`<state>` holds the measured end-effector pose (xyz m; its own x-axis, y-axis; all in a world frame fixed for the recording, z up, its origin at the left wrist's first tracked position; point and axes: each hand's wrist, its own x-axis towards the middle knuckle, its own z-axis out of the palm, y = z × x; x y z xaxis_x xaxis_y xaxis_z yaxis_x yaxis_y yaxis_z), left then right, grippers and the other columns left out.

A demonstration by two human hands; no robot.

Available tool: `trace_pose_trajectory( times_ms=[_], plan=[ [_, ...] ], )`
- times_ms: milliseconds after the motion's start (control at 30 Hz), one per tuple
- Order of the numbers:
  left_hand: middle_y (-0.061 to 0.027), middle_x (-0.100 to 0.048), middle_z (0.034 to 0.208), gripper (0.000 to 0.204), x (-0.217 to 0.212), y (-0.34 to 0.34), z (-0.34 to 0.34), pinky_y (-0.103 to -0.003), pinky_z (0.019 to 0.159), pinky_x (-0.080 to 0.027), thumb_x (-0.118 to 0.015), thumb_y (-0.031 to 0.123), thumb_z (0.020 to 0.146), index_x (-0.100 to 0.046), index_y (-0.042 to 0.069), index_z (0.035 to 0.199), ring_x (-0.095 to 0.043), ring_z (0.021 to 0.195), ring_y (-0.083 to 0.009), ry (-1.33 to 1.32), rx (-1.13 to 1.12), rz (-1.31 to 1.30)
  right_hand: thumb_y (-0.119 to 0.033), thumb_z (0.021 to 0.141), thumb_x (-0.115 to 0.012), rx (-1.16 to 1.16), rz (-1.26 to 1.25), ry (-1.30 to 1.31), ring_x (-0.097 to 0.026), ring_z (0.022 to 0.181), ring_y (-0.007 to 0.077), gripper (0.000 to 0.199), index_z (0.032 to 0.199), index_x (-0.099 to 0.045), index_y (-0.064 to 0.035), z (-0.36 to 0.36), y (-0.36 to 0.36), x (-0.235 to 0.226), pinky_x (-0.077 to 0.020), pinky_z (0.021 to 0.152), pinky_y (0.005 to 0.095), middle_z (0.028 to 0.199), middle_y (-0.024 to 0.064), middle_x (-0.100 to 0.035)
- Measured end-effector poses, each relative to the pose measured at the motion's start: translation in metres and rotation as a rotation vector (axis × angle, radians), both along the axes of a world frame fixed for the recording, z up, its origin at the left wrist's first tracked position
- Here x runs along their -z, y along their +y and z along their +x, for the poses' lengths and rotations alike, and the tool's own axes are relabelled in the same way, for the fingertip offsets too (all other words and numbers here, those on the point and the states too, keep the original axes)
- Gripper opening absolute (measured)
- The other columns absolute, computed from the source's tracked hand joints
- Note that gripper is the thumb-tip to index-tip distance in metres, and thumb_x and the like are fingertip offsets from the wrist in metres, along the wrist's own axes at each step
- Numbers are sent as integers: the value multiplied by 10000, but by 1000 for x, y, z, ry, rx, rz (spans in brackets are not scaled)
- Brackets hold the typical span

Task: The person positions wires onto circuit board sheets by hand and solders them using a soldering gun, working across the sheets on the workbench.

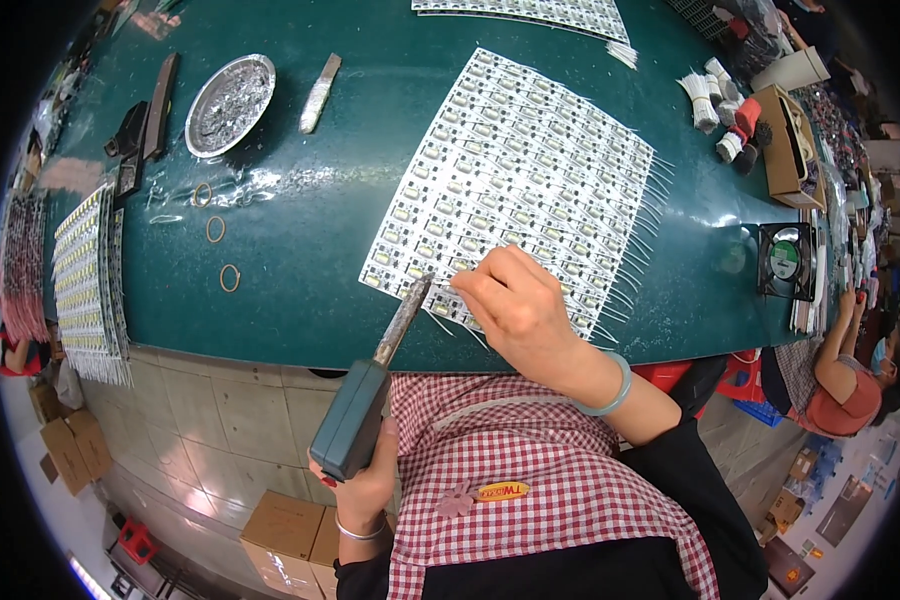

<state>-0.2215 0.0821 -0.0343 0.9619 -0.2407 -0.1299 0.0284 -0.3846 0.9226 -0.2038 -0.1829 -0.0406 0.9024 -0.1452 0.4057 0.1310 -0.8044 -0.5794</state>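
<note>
1. Closest in: a red-and-white checked apron (540,480) over black clothing.
2. Just past it, wrapped round the green handle of an iron (350,415): the left hand (370,480); at the near edge of the board (510,185), the iron's tip, too close to tell whether touching.
3. Beside the tip, closed in a pinch over that same edge: the right hand (520,305), with a pale bangle (620,385) at the wrist; cannot tell what, if anything, is between the fingertips.
4. Under the right hand, flat and slanted on the green table (300,310): the board, white, with rows of small parts and wires fringing its right side.
5. Off left: a stack of boards (85,285), then three bands (216,229).
6. Off right: a black fan (785,260).
7. Farther left: a bowl (210,153) of silvery scraps, near a wrapped stick (320,95).
8. Farther right: wire bundles (703,103), near a carton (790,150).
9. At the far edge: a second board (530,12).
10. Beyond the table, right: a co-worker (850,390).
</note>
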Motion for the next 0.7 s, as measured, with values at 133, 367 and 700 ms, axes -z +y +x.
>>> trace_pose_trajectory(
  times_ms=[133,367,700],
  plan=[
    [-54,-660,892,279,0,-1,1,-215,524,-425,-704,-84,837,-654,-45,1109,-549,615,-75,-25,18,14,50,744,-766,1,0,-1,-572,676,239,182,899,-696,-14,0,1,0,-463,567,343,748,80,-540],
    [-71,-661,999,350,1,3,-5,-214,510,-431,-672,-113,845,-616,-37,1183,-545,633,-76,0,-53,-54,44,742,-770,-2,4,-4,-572,675,239,182,899,-697,-13,-1,0,0,-463,569,343,748,79,-545],
    [-92,-654,1090,377,-1,5,-2,-211,513,-444,-664,-114,851,-601,-35,1214,-547,647,-78,-18,-19,-40,9,760,-730,7,2,-35,-545,684,222,133,871,-663,-22,-11,4,-14,-443,555,331,747,64,-506]
  ],
)
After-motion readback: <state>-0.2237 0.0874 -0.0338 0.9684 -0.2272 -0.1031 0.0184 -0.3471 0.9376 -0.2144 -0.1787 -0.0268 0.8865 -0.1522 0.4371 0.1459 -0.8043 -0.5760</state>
